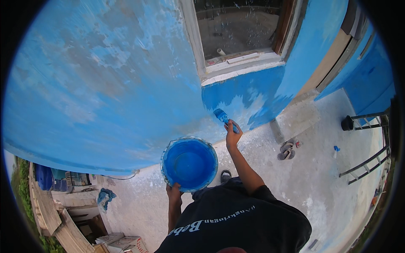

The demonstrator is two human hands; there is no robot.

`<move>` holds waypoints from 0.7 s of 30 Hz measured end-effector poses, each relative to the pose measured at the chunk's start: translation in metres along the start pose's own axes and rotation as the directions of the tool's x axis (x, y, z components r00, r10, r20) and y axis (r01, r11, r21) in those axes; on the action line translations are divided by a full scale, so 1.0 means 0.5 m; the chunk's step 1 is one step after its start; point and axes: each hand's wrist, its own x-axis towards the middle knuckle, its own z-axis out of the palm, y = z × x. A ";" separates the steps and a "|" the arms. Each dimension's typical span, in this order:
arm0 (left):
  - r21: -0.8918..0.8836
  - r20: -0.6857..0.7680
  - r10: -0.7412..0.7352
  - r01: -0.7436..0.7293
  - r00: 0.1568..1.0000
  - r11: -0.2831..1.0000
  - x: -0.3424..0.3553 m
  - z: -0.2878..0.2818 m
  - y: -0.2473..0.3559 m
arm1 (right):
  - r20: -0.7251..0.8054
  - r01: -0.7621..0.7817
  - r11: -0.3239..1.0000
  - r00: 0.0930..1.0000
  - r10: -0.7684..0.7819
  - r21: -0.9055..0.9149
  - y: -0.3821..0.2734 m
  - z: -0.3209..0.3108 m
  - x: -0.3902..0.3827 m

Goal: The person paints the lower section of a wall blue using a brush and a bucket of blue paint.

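My right hand is closed round the handle of a paintbrush whose bristles are coated in blue paint. The brush is raised close to the wall, below the window; whether its tip touches the wall I cannot tell. In my left hand is the rim of a bucket, thumb over the edge, with blue paint inside. A darker, fresh-looking blue patch lies under the window sill, ragged along its lower edge. Paler blue and grey patches cover the wall to the left.
A window with a pale frame is set in the wall. On the floor to the right are sandals, a concrete step, a ladder and a small black bucket. A blue cloth and boxes lie lower left.
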 end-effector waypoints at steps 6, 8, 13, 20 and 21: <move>0.026 0.004 0.009 -0.009 1.000 1.000 -0.001 0.006 0.027 | -0.137 -0.126 0.982 0.980 0.145 0.143 0.048 -0.018 0.010; 0.021 0.019 0.014 -0.014 1.000 1.000 0.000 -0.001 0.029 | -0.098 -0.102 0.969 0.987 0.126 0.225 -0.050 0.037 0.002; 0.043 0.025 0.013 -0.014 1.000 0.999 0.006 -0.009 0.040 | -0.057 0.013 0.941 0.998 0.006 0.339 -0.195 0.089 -0.015; 0.052 0.036 0.011 -0.013 0.999 0.999 0.014 -0.002 0.045 | -0.161 -0.126 0.972 0.974 0.159 0.197 0.041 -0.036 0.020; 0.050 0.040 0.013 -0.015 0.999 0.999 0.013 -0.004 0.044 | -0.189 -0.162 0.971 0.963 0.195 0.177 0.070 -0.052 0.024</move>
